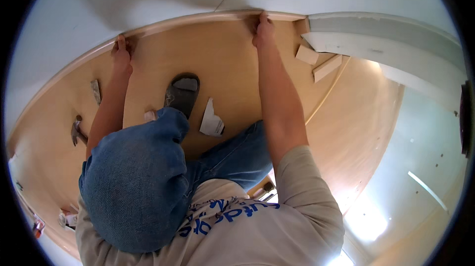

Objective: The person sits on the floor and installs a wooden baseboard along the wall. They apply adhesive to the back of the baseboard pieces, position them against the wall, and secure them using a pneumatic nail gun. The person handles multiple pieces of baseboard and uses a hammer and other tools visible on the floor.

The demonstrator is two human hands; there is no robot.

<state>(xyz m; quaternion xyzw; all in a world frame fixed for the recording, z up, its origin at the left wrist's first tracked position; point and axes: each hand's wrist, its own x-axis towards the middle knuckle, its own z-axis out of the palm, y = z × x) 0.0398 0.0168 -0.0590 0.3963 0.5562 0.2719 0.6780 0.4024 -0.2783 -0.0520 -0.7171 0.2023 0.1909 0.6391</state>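
A long light-wood skirting board (193, 19) runs along the foot of the white wall. My left hand (121, 54) grips its top edge towards the left, thumb on the edge and the other fingers mostly hidden. Farther right, my right hand (264, 29) holds the same board near its right end, with fingertips at the top edge against the wall. Both arms are stretched forward. Close to my left forearm lie a flat-bladed scraper (96, 91) and a claw hammer (77, 131) on the wood-coloured floor.
My sandalled foot (182, 95) rests between my arms, beside a torn white packet (212, 121). Wood offcuts (327, 68) and a yellow cord (327, 93) lie at the right, near the white door frame (366, 43). Small items (68, 218) sit at the lower left.
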